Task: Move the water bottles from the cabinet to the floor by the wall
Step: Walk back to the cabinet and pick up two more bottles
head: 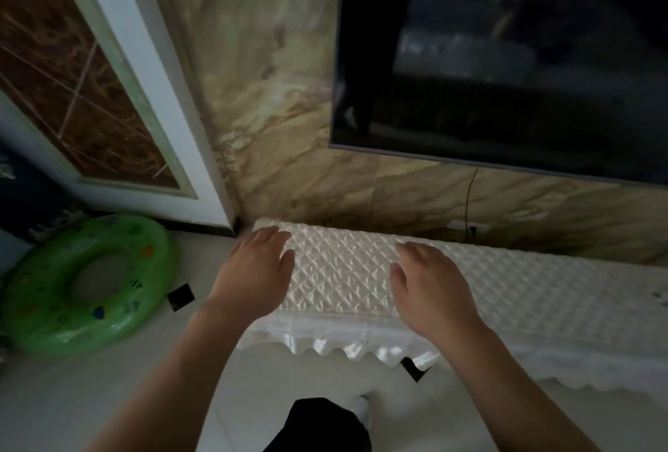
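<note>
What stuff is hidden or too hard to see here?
Head view:
Cabinet: covered by the quilted white cover; no water bottles show.
Television: cut off by the top and right edges.
Left hand, right hand: fingertips blurred by motion; touching the cover or not, unclear.

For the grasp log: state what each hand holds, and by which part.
Nothing is held: left hand and right hand are open, fingers relaxed, over the quilted cover.
</note>
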`<state>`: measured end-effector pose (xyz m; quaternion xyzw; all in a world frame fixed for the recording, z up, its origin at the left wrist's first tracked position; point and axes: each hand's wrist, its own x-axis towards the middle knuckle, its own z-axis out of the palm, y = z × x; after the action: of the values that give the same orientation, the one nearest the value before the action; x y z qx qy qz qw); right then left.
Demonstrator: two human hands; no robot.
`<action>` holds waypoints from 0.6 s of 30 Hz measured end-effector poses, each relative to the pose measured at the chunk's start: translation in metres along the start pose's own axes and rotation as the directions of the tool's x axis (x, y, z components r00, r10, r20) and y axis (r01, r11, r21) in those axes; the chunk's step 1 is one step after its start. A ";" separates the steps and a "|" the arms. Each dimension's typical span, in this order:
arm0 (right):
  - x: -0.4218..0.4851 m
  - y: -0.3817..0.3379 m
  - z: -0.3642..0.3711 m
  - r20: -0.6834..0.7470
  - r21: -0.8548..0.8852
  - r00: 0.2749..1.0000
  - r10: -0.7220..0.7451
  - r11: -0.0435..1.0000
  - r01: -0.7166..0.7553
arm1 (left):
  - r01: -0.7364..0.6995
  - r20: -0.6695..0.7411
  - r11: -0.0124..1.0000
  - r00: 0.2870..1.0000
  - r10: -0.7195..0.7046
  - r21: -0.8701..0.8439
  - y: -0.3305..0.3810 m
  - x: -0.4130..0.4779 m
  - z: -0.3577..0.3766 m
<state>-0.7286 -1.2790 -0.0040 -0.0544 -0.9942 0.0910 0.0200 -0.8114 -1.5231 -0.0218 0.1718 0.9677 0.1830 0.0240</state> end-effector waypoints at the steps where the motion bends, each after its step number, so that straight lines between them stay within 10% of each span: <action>1: 0.008 0.013 -0.003 -0.011 -0.006 1.000 0.011 1.000 -0.011 | -0.004 0.000 1.000 1.000 0.004 -0.002 0.009 0.012 0.004; 18: 0.054 0.168 -0.035 0.007 0.002 0.996 0.091 0.996 -0.091 | -0.058 0.089 0.996 0.995 0.052 0.069 0.148 0.110 0.043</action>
<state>-0.7627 -1.1023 0.0012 -0.0995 -0.9906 0.0934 0.0124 -0.8618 -1.3411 -0.0065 0.2069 0.9666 0.1412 0.0548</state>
